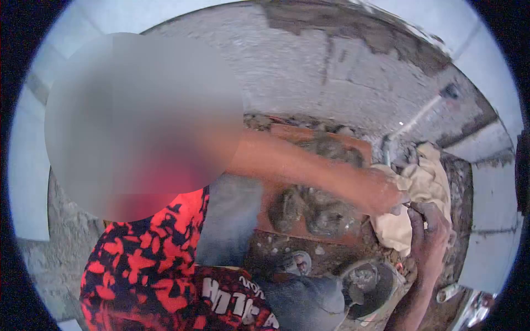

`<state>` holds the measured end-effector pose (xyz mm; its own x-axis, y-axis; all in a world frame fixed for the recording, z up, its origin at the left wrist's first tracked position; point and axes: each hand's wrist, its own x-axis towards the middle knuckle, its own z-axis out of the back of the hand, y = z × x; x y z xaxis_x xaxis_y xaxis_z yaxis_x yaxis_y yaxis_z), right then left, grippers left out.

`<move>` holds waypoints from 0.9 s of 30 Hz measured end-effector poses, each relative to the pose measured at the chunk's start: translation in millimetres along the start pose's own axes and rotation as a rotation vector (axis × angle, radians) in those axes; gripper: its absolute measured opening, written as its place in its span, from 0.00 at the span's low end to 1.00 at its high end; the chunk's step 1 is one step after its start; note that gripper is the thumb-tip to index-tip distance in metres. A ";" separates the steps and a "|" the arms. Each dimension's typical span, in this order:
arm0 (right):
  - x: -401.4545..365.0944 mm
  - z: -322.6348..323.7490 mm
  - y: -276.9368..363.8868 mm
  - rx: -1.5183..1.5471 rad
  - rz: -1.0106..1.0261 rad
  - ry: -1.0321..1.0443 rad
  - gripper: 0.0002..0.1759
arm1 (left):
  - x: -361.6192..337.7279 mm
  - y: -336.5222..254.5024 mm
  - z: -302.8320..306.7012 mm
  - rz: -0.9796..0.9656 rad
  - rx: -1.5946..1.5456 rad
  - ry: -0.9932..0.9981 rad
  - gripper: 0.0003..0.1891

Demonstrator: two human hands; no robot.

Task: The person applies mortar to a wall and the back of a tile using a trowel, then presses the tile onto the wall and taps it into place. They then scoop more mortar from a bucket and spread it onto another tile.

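Observation:
My right hand [432, 227] reaches up from the lower right, its fingers bent and pinched toward the left. Its fingertips meet the hand [383, 193] of another person, whose bare arm stretches across from the left. Something small and dark shows between the two hands, too small to make out. Behind and below them lies a crumpled cream cloth [429, 174]. My left hand is out of view.
The other person wears a red and black patterned shirt [138, 265]. Wet mortar heaps [331, 212] lie on a reddish board [359, 146]. A dark tub [381, 295] stands below. A pale pipe [417, 117] slants from the grey wall [276, 71].

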<state>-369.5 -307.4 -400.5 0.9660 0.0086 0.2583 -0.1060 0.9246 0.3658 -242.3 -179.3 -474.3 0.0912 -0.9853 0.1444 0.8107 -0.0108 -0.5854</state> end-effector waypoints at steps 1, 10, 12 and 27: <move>7.1 -9.0 8.8 0.021 -0.002 0.020 0.04 | -17.1 1.8 9.6 0.029 0.003 -0.016 0.14; 68.1 -88.6 33.8 0.029 0.106 0.122 0.09 | -100.0 79.5 13.8 -0.018 -0.162 -0.204 0.15; 71.8 -98.3 35.8 0.018 0.024 0.078 0.09 | -120.2 93.7 16.5 0.027 -0.570 -0.027 0.16; -118.1 -237.3 -24.9 0.935 -0.922 -0.169 0.16 | -343.1 145.8 -197.9 0.817 -0.924 -0.498 0.19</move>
<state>-425.1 -241.1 -652.3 0.7373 -0.5874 -0.3336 0.3823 -0.0442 0.9230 -269.9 123.5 -767.1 0.7221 -0.5986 -0.3469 -0.2481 0.2440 -0.9375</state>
